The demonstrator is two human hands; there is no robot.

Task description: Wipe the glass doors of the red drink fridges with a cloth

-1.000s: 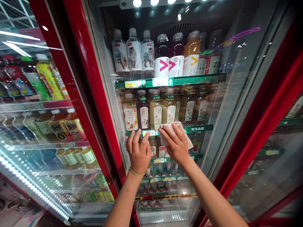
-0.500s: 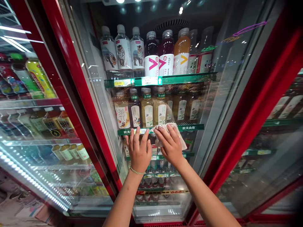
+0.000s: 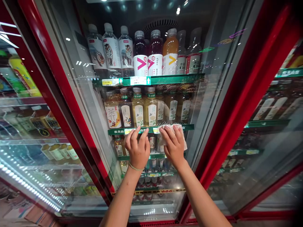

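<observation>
My left hand [image 3: 137,149] is raised in front of the glass door of a drinks fridge, fingers spread and holding nothing. A thin band circles its wrist. Just to its right, my right hand [image 3: 174,146] presses a white cloth [image 3: 183,138] toward the glass, its fingers lying over the fabric. The folded cloth sticks out past the fingers on the right, and part of it is hidden beneath the hand. Behind the glass, both hands overlap a green shelf edge [image 3: 187,127] with price labels. Tea bottles [image 3: 152,108] stand on that shelf.
Red door frames [image 3: 232,101] run down either side of the glass. A higher shelf holds tiger-label water bottles [image 3: 110,50] and an orange drink bottle [image 3: 170,50]. On the left is another lit fridge with a yellow bottle [image 3: 22,71]. Reflections of lights show on the glass.
The view has shifted, so the fridge contents appear farther left. My right hand and the cloth have moved rightward along the shelf edge, while my left hand stays at nearly the same picture position.
</observation>
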